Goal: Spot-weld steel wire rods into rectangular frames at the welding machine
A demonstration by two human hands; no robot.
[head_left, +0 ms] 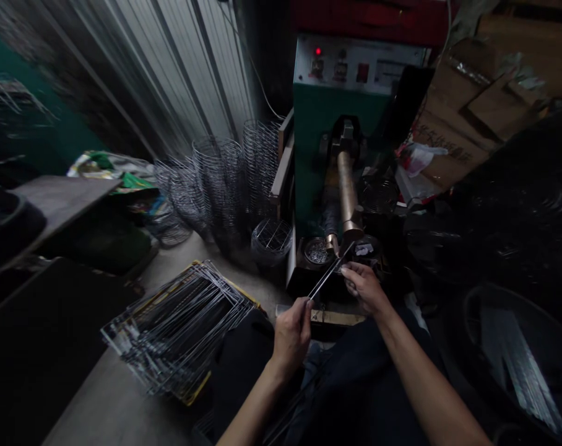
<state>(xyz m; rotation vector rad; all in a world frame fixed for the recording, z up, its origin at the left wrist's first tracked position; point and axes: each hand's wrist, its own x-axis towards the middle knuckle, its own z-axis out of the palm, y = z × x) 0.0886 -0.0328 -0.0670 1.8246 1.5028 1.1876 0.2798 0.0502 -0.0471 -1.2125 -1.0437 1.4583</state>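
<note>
My left hand [293,334] is closed around the near end of a thin metal wire rod [326,282]. The rod slants up and away to the right, its far end by the tips of the copper-coloured electrodes [348,186] on a green spot welder [315,148]. Whether it touches them I cannot tell. Beside the rod's far part, my right hand [363,288] has its fingers pinched together; what is in them is too small to make out. Below the electrodes, a round dish [317,251] holds small metal pieces.
Bent wire frames [183,328] fill a yellow-edged crate at left. Stacks of wire rings [218,179] stand behind, with a round wire grid [272,236] nearer the machine. At right are cardboard boxes [457,124] and a dark tub with metal strips [517,365].
</note>
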